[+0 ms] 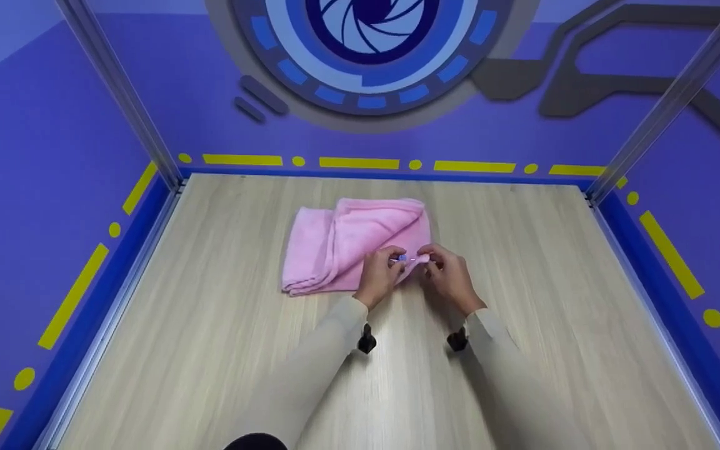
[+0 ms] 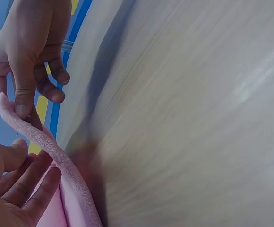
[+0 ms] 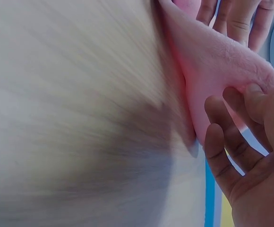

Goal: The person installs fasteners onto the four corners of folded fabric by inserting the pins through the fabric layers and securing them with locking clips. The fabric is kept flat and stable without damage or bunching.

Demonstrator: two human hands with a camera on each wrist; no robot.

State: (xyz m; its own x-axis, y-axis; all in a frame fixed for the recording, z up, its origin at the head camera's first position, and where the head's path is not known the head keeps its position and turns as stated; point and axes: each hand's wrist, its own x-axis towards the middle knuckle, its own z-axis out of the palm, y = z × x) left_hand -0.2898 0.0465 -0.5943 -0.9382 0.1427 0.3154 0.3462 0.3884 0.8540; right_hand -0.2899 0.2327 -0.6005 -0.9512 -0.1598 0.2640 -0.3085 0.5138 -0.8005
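A folded pink plush cloth (image 1: 372, 231) lies on the wooden tabletop, with its right front corner lifted. In the head view my left hand (image 1: 380, 274) pinches a small blue-and-white thing (image 1: 402, 257) between thumb and forefinger, too small to identify. My right hand (image 1: 454, 280) pinches the raised corner of the cloth, just right of the left hand. The right wrist view shows the right thumb and forefinger on the cloth's edge (image 3: 250, 71), other fingers loosely bent. In the left wrist view the left hand (image 2: 14, 184) is beside the cloth's edge (image 2: 56, 151); its forefinger tip is hidden.
The light wooden tabletop (image 1: 210, 350) stretches around the cloth. Blue-purple panels with yellow marks (image 1: 360, 163) stand at the back and both sides, with metal posts (image 1: 122, 87) at the rear corners. A black round object (image 1: 255, 442) shows at the bottom edge.
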